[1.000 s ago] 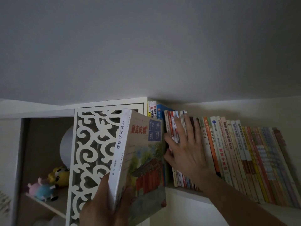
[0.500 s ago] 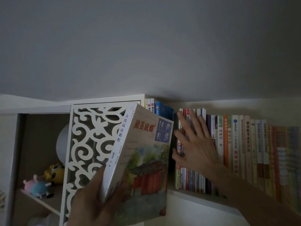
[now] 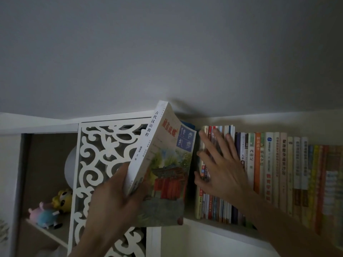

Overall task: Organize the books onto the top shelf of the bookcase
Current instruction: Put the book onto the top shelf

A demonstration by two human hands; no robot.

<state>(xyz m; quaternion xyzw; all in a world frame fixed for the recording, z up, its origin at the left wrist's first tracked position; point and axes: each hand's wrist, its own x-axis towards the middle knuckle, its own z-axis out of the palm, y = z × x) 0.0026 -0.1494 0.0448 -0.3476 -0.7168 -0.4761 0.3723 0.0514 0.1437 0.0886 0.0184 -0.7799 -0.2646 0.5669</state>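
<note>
Left hand (image 3: 113,197) grips the thick paperback (image 3: 163,164) low on its spine, tilted up at the gap on the top shelf (image 3: 213,222). It looks weighty, the cover bending at the top corner, so a low grip seems right. Right hand (image 3: 220,164) is flat and spread against the row of books (image 3: 259,173), holding them aside. It's tight between the lattice panel (image 3: 104,156) and the row, with the ceiling close overhead.

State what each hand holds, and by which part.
Left hand grips the paperback book by its lower spine corner. Right hand holds nothing, fingers spread against shelved books.
</note>
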